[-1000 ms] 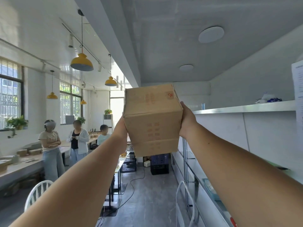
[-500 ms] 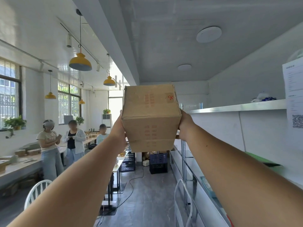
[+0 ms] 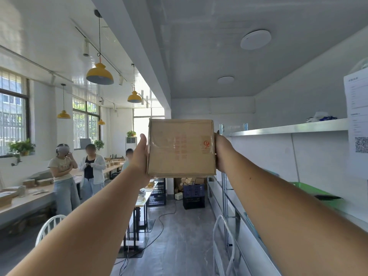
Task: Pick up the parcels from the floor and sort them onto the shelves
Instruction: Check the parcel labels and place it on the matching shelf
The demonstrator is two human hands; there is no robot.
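Note:
I hold a brown cardboard parcel (image 3: 181, 148) at arm's length in front of me, its taped face with red print and a red "C4" mark turned toward me. My left hand (image 3: 139, 154) grips its left side and my right hand (image 3: 221, 152) grips its right side; the fingers are hidden behind the box. The top metal shelf (image 3: 288, 128) runs along the right wall, just to the right of the parcel at about its upper edge. Lower shelves (image 3: 229, 196) run beneath it.
Three people stand by a long table (image 3: 25, 202) at the left. White chairs (image 3: 49, 226) sit at the lower left and lower right. Dark crates (image 3: 194, 196) with boxes stand at the aisle's far end. A green tray (image 3: 310, 194) lies on a shelf. Paper notice (image 3: 356, 124) hangs at right.
The parcel has tipped so its top face now faces me flat, and it sits lower in view. Both hands stayed on its sides. The view shifted slightly toward the shelves.

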